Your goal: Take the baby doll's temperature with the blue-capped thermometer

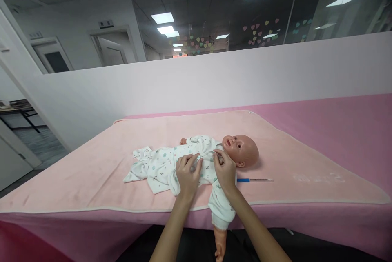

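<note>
A baby doll [214, 160] lies at frame centre on a pale pink blanket [92, 172], its long axis running left to right, its smooth bald head pointing right. The left hand [187, 174] and right hand [225, 170] each pinch the printed white romper [159, 168] at the chest; their fingertips hide the fastening. One arm dangles over the worktop [337, 123] edge. A thin blue-tipped stick [254, 180] lies beside the doll's head.
</note>
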A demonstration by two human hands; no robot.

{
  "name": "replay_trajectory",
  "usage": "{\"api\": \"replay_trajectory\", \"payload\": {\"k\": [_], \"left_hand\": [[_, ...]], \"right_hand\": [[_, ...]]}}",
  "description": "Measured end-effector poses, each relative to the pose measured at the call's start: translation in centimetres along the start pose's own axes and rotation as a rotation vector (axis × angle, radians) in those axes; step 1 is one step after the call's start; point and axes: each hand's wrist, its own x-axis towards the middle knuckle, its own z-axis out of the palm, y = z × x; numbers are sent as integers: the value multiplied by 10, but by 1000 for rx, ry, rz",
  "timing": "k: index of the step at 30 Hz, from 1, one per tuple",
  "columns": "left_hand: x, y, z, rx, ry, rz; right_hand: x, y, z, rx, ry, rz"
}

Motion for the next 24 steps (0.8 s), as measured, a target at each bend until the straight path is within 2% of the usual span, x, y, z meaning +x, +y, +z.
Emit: {"api": "replay_trajectory", "payload": {"k": [8, 13, 15, 18, 20, 24], "left_hand": [[0, 2, -1, -11, -27, -7], [-1, 3, -1, -17, -20, -6], [-1, 3, -1, -14, -22, -8], [-2, 3, -2, -6, -32, -12], [-2, 4, -3, 3, -41, -16], [-2, 7, -4, 14, -71, -31]], "right_hand": [[0, 0, 0, -23, 4, -10], [0, -5, 0, -70, 45, -126], [-2, -8, 1, -61, -12, -245], [-5, -11, 2, -24, -195, -412], [-6, -12, 2, -9, -258, -435], [-6, -11, 3, 6, -259, -385]]}}
